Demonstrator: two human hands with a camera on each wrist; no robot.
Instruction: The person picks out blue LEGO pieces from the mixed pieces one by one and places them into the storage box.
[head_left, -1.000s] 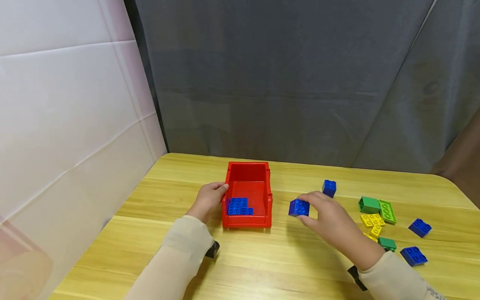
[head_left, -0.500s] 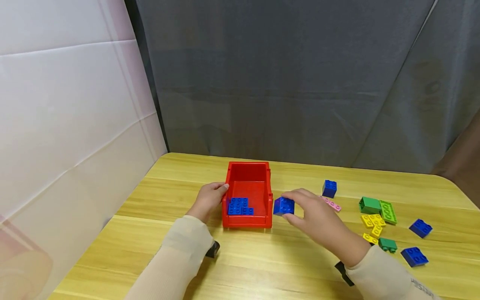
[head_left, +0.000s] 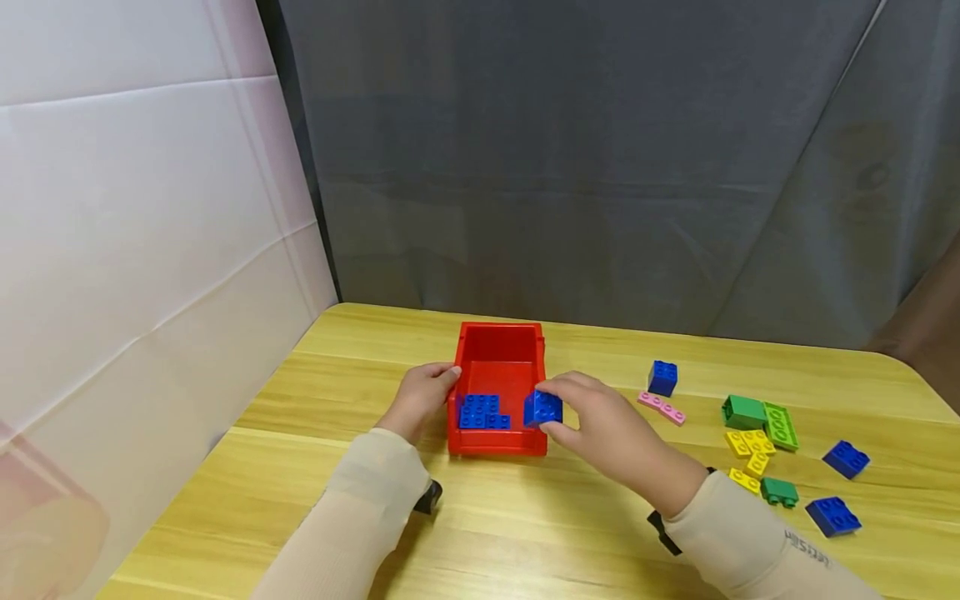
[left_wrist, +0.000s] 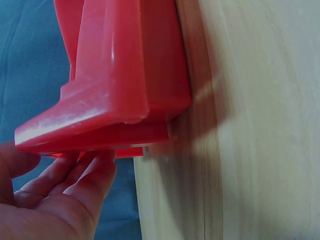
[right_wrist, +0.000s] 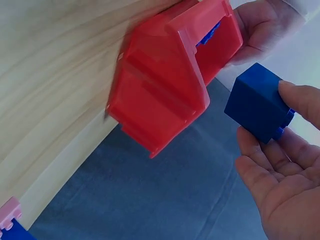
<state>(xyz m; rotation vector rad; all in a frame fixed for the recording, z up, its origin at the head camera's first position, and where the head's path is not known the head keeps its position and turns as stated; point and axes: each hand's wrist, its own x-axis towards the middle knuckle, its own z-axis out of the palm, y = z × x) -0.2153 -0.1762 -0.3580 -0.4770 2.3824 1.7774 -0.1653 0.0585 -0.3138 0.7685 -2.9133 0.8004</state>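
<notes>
A red open bin (head_left: 497, 444) stands on the wooden table, with several blue bricks (head_left: 480, 412) lying in its near left part. My left hand (head_left: 417, 400) grips the bin's left wall; in the left wrist view its thumb and fingers (left_wrist: 100, 175) lie on either side of the red rim. Between thumb and fingers, my right hand (head_left: 607, 425) pinches a blue toy brick (head_left: 542, 409) above the bin's right wall. The right wrist view shows this held brick (right_wrist: 257, 102) apart from the bin, studs toward the palm.
To the right lie a blue brick (head_left: 663, 378), a pink strip brick (head_left: 661, 407), a green brick (head_left: 744, 412), a lime plate (head_left: 781, 426), several yellow bricks (head_left: 750, 443), a dark green brick (head_left: 780, 492) and two more blue bricks, one far (head_left: 847, 459), one nearer (head_left: 833, 517).
My right hand has carried the blue brick leftward from the open table to the bin's right wall, uncovering the pink strip brick. My left hand keeps its grip on the bin.
</notes>
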